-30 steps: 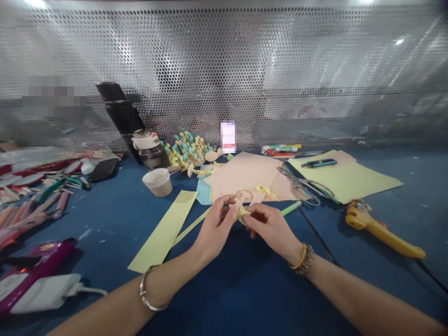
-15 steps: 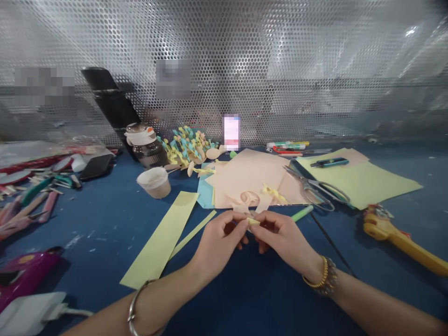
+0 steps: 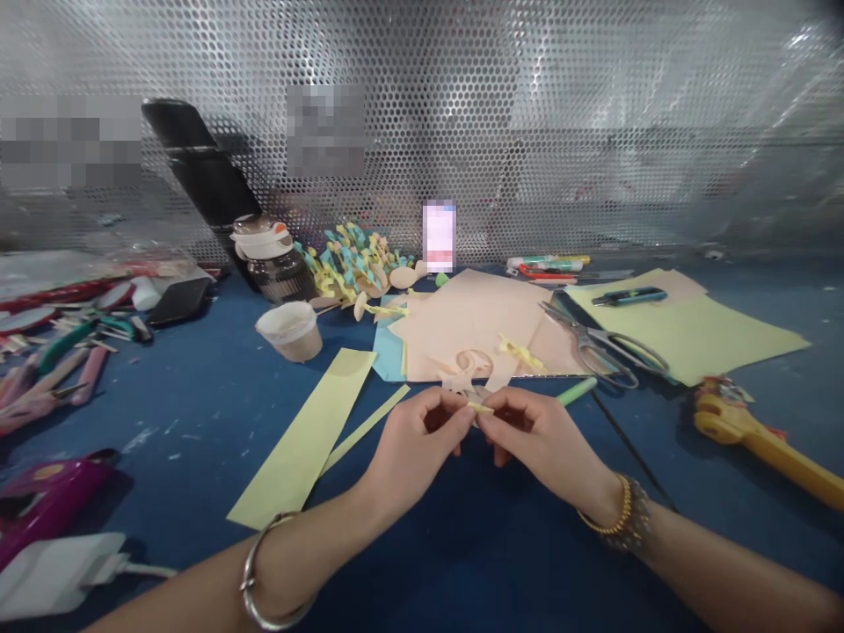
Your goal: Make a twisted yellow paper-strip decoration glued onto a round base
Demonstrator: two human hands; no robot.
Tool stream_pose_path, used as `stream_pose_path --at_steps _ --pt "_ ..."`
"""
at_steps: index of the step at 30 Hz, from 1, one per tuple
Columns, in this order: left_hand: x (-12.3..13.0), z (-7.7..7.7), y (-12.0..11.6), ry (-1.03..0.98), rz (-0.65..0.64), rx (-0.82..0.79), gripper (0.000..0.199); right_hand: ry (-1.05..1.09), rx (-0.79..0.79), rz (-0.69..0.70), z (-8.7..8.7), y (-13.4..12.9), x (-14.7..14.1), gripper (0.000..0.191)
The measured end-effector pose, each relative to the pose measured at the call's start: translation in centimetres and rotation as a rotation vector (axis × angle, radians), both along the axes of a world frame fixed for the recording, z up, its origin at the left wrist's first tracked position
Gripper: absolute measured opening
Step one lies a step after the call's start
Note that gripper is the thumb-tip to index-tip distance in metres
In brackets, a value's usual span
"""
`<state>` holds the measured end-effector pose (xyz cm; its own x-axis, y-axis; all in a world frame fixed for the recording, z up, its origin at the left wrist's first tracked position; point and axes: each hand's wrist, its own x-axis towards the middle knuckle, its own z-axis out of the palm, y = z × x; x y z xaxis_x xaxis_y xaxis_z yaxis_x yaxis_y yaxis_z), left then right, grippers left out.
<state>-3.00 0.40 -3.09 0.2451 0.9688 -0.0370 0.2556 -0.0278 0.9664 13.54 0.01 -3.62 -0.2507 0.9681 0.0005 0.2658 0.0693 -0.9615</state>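
Observation:
My left hand (image 3: 422,448) and my right hand (image 3: 537,440) meet at the middle of the blue table, fingertips pinched together. Between them is a small yellow paper piece (image 3: 481,407), closed in by both thumbs and forefingers; much of it is hidden by the fingers. Just beyond the fingertips lie curled pale pink paper strips (image 3: 472,362) on a stack of pink sheets (image 3: 475,312). Left of my left hand a narrow yellow paper strip (image 3: 369,426) rests beside a wider yellow paper band (image 3: 303,440).
Scissors (image 3: 603,345), a green pen (image 3: 576,391) and a yellow-handled tool (image 3: 758,435) lie to the right. A utility knife (image 3: 629,297) rests on yellow sheets (image 3: 718,338). At left stand a white cup (image 3: 290,332), a dark jar (image 3: 277,268) and small paper flowers (image 3: 356,264); pliers (image 3: 40,400) lie further left.
The view has shifted slightly. Both hands stay pinched together on the yellow paper, with the right hand turned a little and the fingertips slightly adjusted.

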Motion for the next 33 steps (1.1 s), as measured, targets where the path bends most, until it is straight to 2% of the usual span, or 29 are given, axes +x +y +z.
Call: stream_pose_path --at_steps 15,21,28,33 --pt "-0.05 -0.11 -0.02 -0.005 -0.009 -0.018 0.023 -0.017 0.023 -0.030 0.07 -0.15 -0.04 0.015" --pt "-0.12 -0.35 0.14 -0.013 -0.009 -0.017 0.026 0.019 0.004 -0.039 -0.10 0.06 -0.02 0.021" --pt "-0.05 -0.29 0.17 -0.052 -0.027 -0.071 0.021 0.031 -0.013 -0.067 -0.18 0.18 -0.05 0.020" --pt "-0.15 -0.54 0.30 -0.071 0.007 -0.071 0.025 0.132 -0.045 -0.087 -0.14 0.22 0.00 0.034"
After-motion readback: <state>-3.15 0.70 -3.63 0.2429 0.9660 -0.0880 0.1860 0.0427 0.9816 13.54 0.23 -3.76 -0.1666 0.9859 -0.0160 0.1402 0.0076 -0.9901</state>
